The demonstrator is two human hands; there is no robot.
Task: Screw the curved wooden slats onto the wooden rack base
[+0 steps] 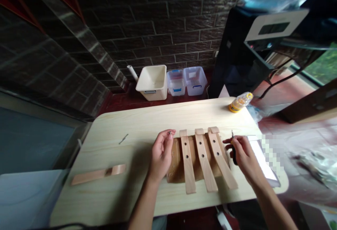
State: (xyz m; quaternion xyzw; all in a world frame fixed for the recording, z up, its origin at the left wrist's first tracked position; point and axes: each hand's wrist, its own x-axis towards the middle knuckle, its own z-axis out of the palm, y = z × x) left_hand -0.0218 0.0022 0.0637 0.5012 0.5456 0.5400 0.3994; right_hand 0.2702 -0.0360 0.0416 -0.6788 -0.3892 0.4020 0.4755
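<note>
Left hand (161, 154) is raised just beside the first slat; thumb and forefinger pinch narrowly on a small metal screw (169, 132), held above the wood. Right hand (246, 156) is beside the third slat, its fingers (240, 141) curled around a small black-handled screwdriver (233, 151), shaft pointing up, its tip touching nothing.

Between the hands, three drilled wooden slats (204, 160) lie side by side near the near edge of the tabletop, slightly fanned, across a tan block (175, 165); their ends overhang it. All rest on a pale wooden tabletop (147, 124). Further left on the same surface lie a fourth wooden slat (98, 174), flat and stepped near one end, and a thin metal pin (123, 139), well apart from the hands. Right of the right hand, a flat white panel (260, 160) sits at the table edge. At the far corner, a plastic bottle (240, 102) with a yellow cap lies on its side.

Beyond the table, against a dark brick wall (158, 19), stand a cream basket (152, 82) and two clear plastic boxes (185, 81) with blue handles.
</note>
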